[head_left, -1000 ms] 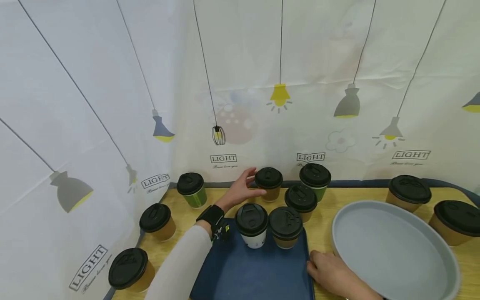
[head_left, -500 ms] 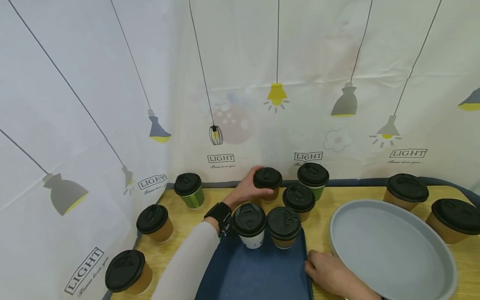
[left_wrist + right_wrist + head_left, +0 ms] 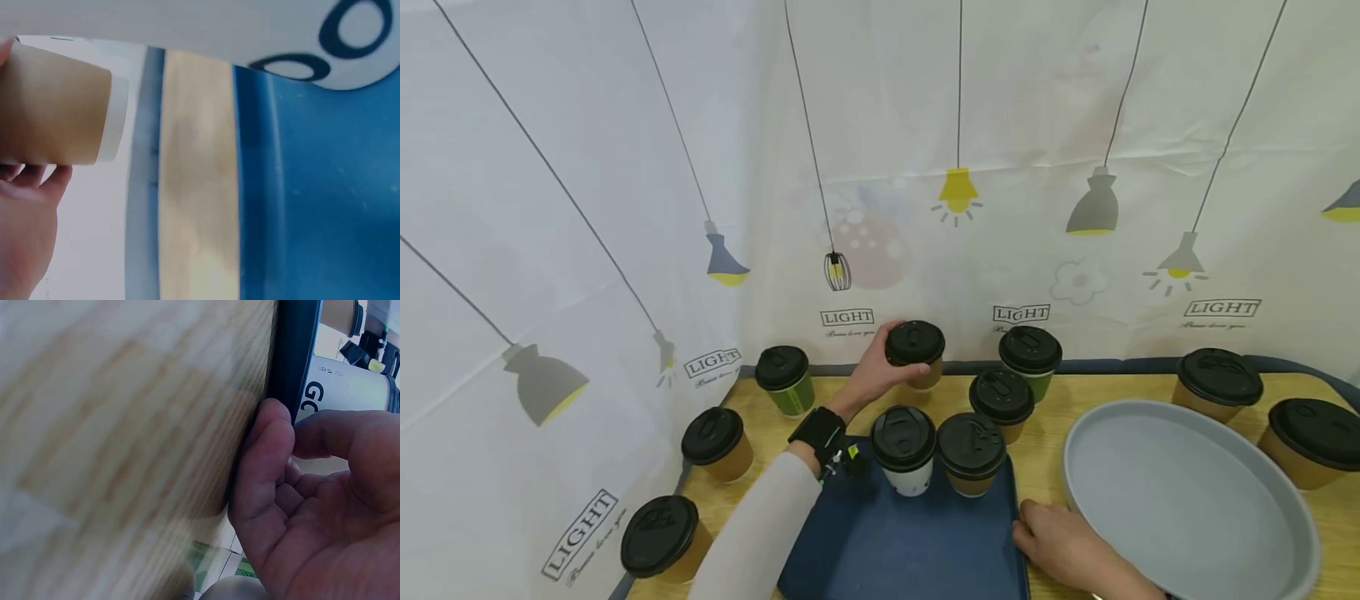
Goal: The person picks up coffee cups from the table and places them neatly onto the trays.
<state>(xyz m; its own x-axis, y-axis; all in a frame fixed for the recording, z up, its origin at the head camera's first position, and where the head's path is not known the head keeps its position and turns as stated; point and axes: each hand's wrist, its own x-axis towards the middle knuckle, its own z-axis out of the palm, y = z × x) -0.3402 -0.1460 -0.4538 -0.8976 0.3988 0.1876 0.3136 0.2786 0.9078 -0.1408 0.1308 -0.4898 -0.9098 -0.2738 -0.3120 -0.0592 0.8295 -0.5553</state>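
Observation:
My left hand (image 3: 880, 372) grips a brown paper cup (image 3: 925, 375) with a black lid, fingers and thumb around its side. The left wrist view shows the same brown cup (image 3: 56, 106) held off the table. At the right edge of the dark blue tray (image 3: 917, 550), my right hand (image 3: 1063, 542) pinches the rim; in the right wrist view the thumb and curled fingers meet on the tray rim (image 3: 294, 350). On the tray's far end stand a white cup (image 3: 910, 479) and a brown cup (image 3: 972, 483), both black-lidded.
Just beyond the tray stand a brown cup (image 3: 1007, 429) and a green cup (image 3: 1039, 383). Another green cup (image 3: 793, 396) and two brown cups (image 3: 730, 458) line the left. A round grey tray (image 3: 1187, 500) lies right, beside two brown cups (image 3: 1210, 408). A printed sheet (image 3: 925, 250) hangs behind.
My left hand has closed around the brown cup at the back, lifted it and shifted it left. My right hand has stayed at the tray's edge.

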